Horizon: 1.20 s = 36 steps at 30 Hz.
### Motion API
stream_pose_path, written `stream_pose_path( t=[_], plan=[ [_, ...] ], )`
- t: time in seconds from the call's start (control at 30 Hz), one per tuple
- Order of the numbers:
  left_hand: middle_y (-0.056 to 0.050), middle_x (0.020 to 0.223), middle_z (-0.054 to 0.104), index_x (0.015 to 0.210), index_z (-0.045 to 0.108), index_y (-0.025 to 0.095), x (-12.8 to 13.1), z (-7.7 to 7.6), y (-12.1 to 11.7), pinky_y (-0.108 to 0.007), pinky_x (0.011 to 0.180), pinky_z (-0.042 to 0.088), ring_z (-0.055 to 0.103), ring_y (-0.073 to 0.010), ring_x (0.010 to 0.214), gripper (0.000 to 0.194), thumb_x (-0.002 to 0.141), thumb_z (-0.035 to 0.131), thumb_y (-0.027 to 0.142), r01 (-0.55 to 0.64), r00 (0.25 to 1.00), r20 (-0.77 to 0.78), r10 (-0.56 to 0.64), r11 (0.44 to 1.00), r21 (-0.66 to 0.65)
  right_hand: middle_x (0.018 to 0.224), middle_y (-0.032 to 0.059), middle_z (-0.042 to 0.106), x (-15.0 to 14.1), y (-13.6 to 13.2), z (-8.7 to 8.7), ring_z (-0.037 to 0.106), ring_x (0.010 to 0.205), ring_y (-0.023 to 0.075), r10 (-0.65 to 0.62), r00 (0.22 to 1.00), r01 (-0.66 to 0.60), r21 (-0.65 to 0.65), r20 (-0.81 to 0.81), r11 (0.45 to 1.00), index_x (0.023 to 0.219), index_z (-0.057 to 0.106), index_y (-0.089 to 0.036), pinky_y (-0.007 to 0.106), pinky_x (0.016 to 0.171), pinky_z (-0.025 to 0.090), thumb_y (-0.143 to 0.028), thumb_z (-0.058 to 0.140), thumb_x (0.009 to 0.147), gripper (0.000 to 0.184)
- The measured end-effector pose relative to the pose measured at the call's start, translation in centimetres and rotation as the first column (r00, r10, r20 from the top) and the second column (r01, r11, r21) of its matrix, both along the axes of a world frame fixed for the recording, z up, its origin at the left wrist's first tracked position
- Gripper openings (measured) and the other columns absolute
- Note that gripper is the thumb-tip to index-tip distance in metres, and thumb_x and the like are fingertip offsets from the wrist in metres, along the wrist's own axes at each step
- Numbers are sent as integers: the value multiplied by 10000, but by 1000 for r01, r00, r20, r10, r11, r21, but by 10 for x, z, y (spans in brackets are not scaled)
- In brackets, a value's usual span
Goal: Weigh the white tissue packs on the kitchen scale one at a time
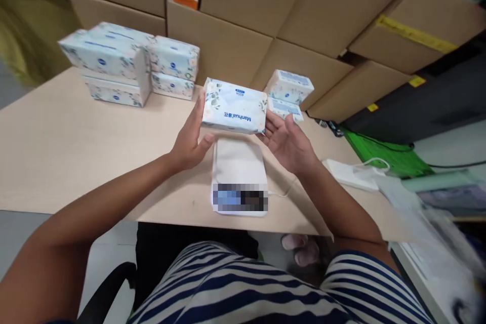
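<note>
Between my two hands is a white, floral tissue pack (235, 106) with blue lettering, which reads upside down from here. The fingers of my left hand (190, 139) press against its left end, thumb apart below. At the opposite end, my right hand (289, 144) supports it with the fingertips, palm turned up and thumb sticking out. The pack is above the far end of a white digital scale (240, 164), whose display is pixelated. Whether the pack touches the scale, I cannot tell.
Stacked tissue packs (114, 66) stand at the back left, and two more packs (290, 88) at the back right. Cardboard boxes (228, 35) wall off the table's (159, 197) far side. A white power strip (351, 174) with a cable lies on the right.
</note>
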<state>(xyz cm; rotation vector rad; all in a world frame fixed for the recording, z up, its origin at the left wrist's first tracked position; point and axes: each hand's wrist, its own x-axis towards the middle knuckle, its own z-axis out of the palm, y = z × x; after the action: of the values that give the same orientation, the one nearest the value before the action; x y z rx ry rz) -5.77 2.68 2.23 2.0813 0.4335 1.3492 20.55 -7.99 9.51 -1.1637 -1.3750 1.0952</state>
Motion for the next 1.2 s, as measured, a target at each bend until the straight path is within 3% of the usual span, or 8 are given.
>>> stream_pose_path(
  t=[0.1,0.23,0.4,0.63,0.83,0.97,1.07,1.2],
  plan=[
    [-25,1924,96,1823,103,353,9,-3,-31,-527,1504,76,50,-313,1806,927,1064,384,805,99,995,-6,-100,990,-105,1666,42,613,17,-43,-6,568,1561,315,-96,995,96,-24,-3,995,1518,690,-337,569,1313,507,-834,675,924,775],
    [-8,1917,146,1819,90,407,16,-14,-63,-580,1504,125,115,-330,1799,856,1081,315,781,161,984,-36,-177,950,-267,1623,70,635,32,-63,-17,659,1426,322,-129,992,128,-85,-8,988,1417,779,-341,543,1149,638,-744,778,919,641],
    [-52,1810,371,1743,347,425,19,-31,-70,-620,1463,246,294,-339,1722,773,1076,281,811,1,999,-37,-13,952,-307,1572,96,634,39,-58,-39,679,1351,312,-150,988,153,-97,39,983,1343,823,-328,471,960,721,-840,771,859,706],
    [-85,1643,466,1648,477,434,15,-40,-53,-564,1149,585,548,-317,1443,730,1074,246,821,-44,995,-100,26,983,-177,1569,112,574,35,-66,-76,724,1074,255,-479,843,437,209,245,875,1551,680,-378,546,999,679,-906,594,932,818],
    [-41,1676,385,1602,410,533,22,-51,-21,-496,928,582,580,-305,1298,767,986,213,945,-135,990,17,139,980,-146,1756,85,374,38,-70,-93,715,1048,258,-597,774,508,356,210,784,1683,501,-431,484,875,664,-861,387,1031,790],
    [-64,1657,399,1564,414,469,18,-63,25,-487,948,561,561,-292,1309,823,954,235,991,-226,967,78,243,958,-175,1789,48,337,44,-65,-98,684,888,169,-640,768,603,329,6,726,1598,582,-448,449,843,659,-785,437,1060,651],
    [-28,1702,376,1582,383,505,12,-72,48,-529,1061,539,512,-286,1442,813,957,188,987,-237,969,1,245,937,-257,1796,30,332,49,-60,-102,712,1086,238,-647,761,638,244,-54,730,1557,606,-437,472,876,675,-839,450,1020,689],
    [13,1740,355,1554,413,531,15,-78,51,-562,1164,501,448,-278,1535,882,884,136,1035,-255,967,-81,243,878,-406,1811,55,308,53,-55,-106,555,1509,342,-642,764,644,142,-65,752,1557,564,-391,565,1079,642,-960,474,911,865]
  ],
)
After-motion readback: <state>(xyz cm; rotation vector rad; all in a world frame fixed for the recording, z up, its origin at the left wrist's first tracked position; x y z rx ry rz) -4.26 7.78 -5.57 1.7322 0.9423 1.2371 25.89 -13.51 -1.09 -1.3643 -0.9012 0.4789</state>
